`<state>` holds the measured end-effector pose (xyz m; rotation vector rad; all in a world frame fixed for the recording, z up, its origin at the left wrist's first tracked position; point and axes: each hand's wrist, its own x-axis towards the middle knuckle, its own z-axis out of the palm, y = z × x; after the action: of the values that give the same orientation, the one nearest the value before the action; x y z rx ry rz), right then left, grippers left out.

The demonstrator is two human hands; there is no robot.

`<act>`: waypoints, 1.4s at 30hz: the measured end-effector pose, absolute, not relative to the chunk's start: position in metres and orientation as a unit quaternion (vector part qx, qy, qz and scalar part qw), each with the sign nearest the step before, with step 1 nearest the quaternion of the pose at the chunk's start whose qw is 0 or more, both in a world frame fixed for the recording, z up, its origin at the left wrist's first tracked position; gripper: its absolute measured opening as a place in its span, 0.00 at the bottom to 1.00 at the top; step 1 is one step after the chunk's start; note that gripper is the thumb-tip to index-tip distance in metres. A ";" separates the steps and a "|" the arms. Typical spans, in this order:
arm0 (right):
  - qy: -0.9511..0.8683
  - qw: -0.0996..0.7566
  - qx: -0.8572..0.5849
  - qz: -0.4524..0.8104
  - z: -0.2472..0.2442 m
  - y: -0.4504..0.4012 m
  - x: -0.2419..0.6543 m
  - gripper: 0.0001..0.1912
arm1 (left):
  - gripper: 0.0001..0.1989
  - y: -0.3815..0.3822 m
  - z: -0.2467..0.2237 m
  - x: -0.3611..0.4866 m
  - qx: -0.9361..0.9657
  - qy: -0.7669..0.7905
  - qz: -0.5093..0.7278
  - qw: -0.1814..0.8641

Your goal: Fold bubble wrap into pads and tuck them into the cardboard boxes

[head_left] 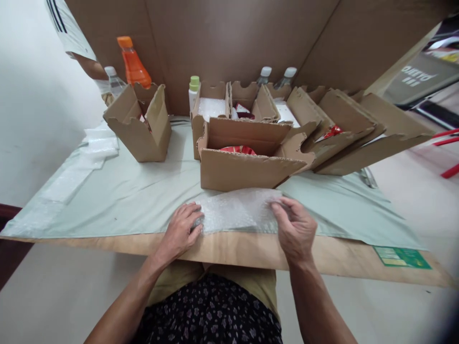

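Note:
A flat strip of clear bubble wrap (233, 210) lies at the near edge of the cloth-covered table. At its left end, the curled fingers and thumb of my left hand (182, 229) grip the film. My right hand (296, 227) pinches the right end between thumb and fingers, raising it slightly. Just beyond the wrap stands an open cardboard box (247, 169), with something red and round (238, 150) partly visible inside.
More open cardboard boxes stand behind and right, and one box (139, 136) at left. Bottles, including an orange one (136, 67), stand near a tall cardboard panel (229, 43). Bubble wrap pieces (68, 181) lie left. A green card (401, 257) lies front right. Another person's arm (89, 67) shows behind.

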<state>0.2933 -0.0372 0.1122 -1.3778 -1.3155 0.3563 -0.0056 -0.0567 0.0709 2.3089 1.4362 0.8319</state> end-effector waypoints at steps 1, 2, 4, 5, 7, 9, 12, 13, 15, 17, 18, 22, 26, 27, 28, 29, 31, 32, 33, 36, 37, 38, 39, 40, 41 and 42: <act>-0.539 0.572 -0.598 0.157 0.111 -0.039 0.303 0.11 | 0.13 -0.056 0.072 -0.005 0.806 0.498 0.284 0.145; -0.522 0.574 -0.609 0.164 0.108 -0.042 0.311 0.12 | 0.13 -0.054 0.074 -0.004 0.810 0.496 0.280 0.142; -0.502 0.567 -0.626 0.186 0.099 -0.048 0.323 0.13 | 0.12 -0.051 0.077 -0.002 0.817 0.490 0.274 0.134; -0.497 0.557 -0.634 0.202 0.093 -0.051 0.326 0.13 | 0.12 -0.050 0.077 -0.001 0.819 0.488 0.273 0.129; -0.501 0.526 -0.647 0.231 0.081 -0.056 0.330 0.15 | 0.12 -0.048 0.078 0.001 0.819 0.489 0.274 0.120; -0.518 0.494 -0.654 0.242 0.072 -0.061 0.330 0.17 | 0.13 -0.048 0.077 0.002 0.817 0.492 0.277 0.115; -0.542 0.472 -0.657 0.228 0.064 -0.064 0.328 0.23 | 0.14 -0.047 0.075 0.001 0.824 0.483 0.275 0.112; -0.543 0.470 -0.658 0.225 0.064 -0.063 0.328 0.25 | 0.14 -0.047 0.074 -0.001 0.828 0.478 0.273 0.110; -0.538 0.466 -0.663 0.233 0.064 -0.062 0.328 0.25 | 0.15 -0.045 0.074 -0.005 0.835 0.472 0.264 0.104; -0.526 0.465 -0.667 0.251 0.065 -0.059 0.327 0.23 | 0.16 -0.042 0.074 -0.010 0.841 0.469 0.251 0.097; -0.520 0.468 -0.666 0.261 0.065 -0.059 0.327 0.22 | 0.16 -0.040 0.075 -0.012 0.844 0.469 0.243 0.093; -0.510 0.473 -0.647 0.314 0.070 -0.067 0.323 0.24 | 0.16 -0.033 0.084 -0.020 0.851 0.473 0.215 0.072; -0.489 0.453 -0.635 0.391 0.082 -0.094 0.314 0.37 | 0.16 -0.040 0.095 -0.023 0.840 0.503 0.196 0.057; -0.483 0.443 -0.635 0.408 0.084 -0.102 0.312 0.39 | 0.16 -0.043 0.096 -0.023 0.836 0.509 0.196 0.058; -0.477 0.434 -0.635 0.425 0.086 -0.110 0.309 0.41 | 0.16 -0.047 0.098 -0.023 0.832 0.514 0.200 0.061; -0.469 0.428 -0.634 0.441 0.088 -0.118 0.306 0.42 | 0.16 -0.050 0.099 -0.022 0.826 0.520 0.206 0.064; -0.453 0.431 -0.632 0.457 0.088 -0.131 0.303 0.44 | 0.17 -0.055 0.100 -0.023 0.806 0.545 0.220 0.068; -0.444 0.438 -0.635 0.456 0.087 -0.137 0.301 0.45 | 0.16 -0.055 0.099 -0.023 0.792 0.565 0.222 0.068; -0.436 0.444 -0.639 0.452 0.086 -0.142 0.301 0.45 | 0.16 -0.054 0.097 -0.024 0.776 0.587 0.221 0.065; -0.418 0.460 -0.644 0.446 0.084 -0.151 0.301 0.46 | 0.15 -0.046 0.090 -0.025 0.744 0.635 0.204 0.050; -0.413 0.464 -0.642 0.450 0.083 -0.152 0.302 0.46 | 0.15 -0.043 0.088 -0.024 0.742 0.638 0.199 0.047; -0.409 0.467 -0.638 0.455 0.083 -0.153 0.303 0.46 | 0.14 -0.040 0.086 -0.022 0.743 0.637 0.198 0.046; -0.407 0.468 -0.634 0.463 0.084 -0.153 0.303 0.44 | 0.12 -0.037 0.084 -0.020 0.746 0.634 0.199 0.048; -0.404 0.468 -0.629 0.470 0.085 -0.153 0.304 0.43 | 0.11 -0.035 0.083 -0.017 0.747 0.631 0.203 0.052; -0.402 0.470 -0.625 0.476 0.086 -0.152 0.304 0.40 | 0.10 -0.034 0.081 -0.013 0.747 0.629 0.208 0.058; -0.400 0.473 -0.622 0.480 0.087 -0.152 0.305 0.37 | 0.08 -0.033 0.080 -0.009 0.745 0.629 0.213 0.064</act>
<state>0.3054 -0.1516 0.0868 -1.5216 -0.9782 1.1738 -0.0092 -0.0328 0.0804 2.2491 1.8980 0.6442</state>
